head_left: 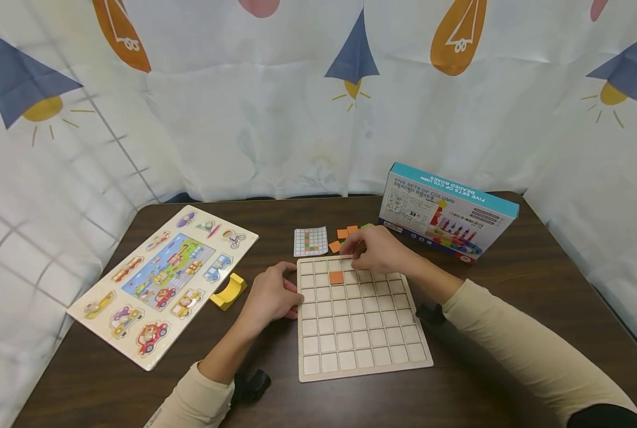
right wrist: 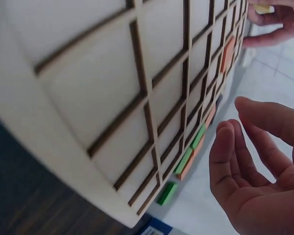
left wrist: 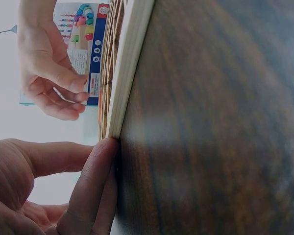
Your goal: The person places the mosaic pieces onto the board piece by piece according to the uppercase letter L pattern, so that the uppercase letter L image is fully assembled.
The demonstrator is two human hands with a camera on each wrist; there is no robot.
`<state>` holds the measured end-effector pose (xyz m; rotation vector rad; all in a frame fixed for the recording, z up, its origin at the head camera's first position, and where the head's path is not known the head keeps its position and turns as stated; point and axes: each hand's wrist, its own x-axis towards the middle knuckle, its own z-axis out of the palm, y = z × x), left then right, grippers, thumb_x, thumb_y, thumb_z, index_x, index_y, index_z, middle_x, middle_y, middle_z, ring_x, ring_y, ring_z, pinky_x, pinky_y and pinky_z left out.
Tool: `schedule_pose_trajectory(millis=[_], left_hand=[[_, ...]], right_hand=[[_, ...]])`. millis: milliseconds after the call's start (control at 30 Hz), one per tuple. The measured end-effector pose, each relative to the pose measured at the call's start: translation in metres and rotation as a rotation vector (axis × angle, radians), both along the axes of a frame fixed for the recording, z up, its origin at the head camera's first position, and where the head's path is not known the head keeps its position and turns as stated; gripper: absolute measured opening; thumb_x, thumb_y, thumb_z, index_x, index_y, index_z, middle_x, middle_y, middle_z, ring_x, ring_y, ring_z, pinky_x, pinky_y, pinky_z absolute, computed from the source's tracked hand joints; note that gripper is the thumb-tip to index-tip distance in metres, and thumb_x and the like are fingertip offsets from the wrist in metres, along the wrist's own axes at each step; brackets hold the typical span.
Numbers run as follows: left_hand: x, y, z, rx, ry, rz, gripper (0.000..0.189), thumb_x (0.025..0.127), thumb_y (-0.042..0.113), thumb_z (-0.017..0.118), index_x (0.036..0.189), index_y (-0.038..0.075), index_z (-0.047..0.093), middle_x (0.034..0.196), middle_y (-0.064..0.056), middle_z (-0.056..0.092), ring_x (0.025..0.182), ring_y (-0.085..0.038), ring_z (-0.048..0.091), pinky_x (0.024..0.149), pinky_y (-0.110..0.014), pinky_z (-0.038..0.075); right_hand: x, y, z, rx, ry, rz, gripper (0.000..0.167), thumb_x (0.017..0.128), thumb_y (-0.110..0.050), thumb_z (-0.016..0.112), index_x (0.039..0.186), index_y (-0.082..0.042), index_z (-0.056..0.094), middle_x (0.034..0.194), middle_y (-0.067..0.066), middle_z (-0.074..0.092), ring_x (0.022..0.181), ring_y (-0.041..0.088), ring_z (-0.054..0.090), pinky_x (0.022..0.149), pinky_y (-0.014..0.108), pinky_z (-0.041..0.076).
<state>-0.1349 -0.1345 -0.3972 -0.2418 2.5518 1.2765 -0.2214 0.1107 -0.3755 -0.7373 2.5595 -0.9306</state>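
A pale wooden grid board (head_left: 365, 371) lies on the table with one orange square tile (head_left: 336, 277) in its upper left part. My left hand (head_left: 270, 294) holds the board's left edge; in the left wrist view a fingertip (left wrist: 105, 145) presses its side, with the thumb beside it. Over the board's far edge hovers my right hand (head_left: 379, 248), fingers loosely bent. The right wrist view shows a small gap between thumb and fingers, with nothing visible in it. Beyond the board lie loose orange tiles (head_left: 342, 233) and green tiles (right wrist: 167, 193), partly hidden by the right hand.
A small pattern card (head_left: 310, 242) with coloured squares lies behind the board. At left is a vehicle picture puzzle (head_left: 168, 285), beside a yellow curved block (head_left: 229, 291). A beaded-boxes carton (head_left: 446, 211) stands back right. Curtains (head_left: 275, 119) hang behind the dark table (head_left: 484, 368).
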Motion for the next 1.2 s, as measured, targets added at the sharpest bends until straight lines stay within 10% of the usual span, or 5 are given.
schedule_pose_trajectory(millis=[1200], left_hand=[[0.004, -0.001, 0.001, 0.021, 0.025, -0.013, 0.062, 0.082, -0.004, 0.077, 0.141, -0.001, 0.056, 0.089, -0.013, 0.068, 0.052, -0.016, 0.069, 0.049, -0.031, 0.062]], right_hand=[[-0.041, 0.024, -0.018, -0.024, -0.073, -0.133, 0.030, 0.086, 0.007, 0.075, 0.114, -0.005, 0.078, 0.122, 0.016, 0.071, 0.105, 0.029, 0.069, 0.081, 0.035, 0.063]])
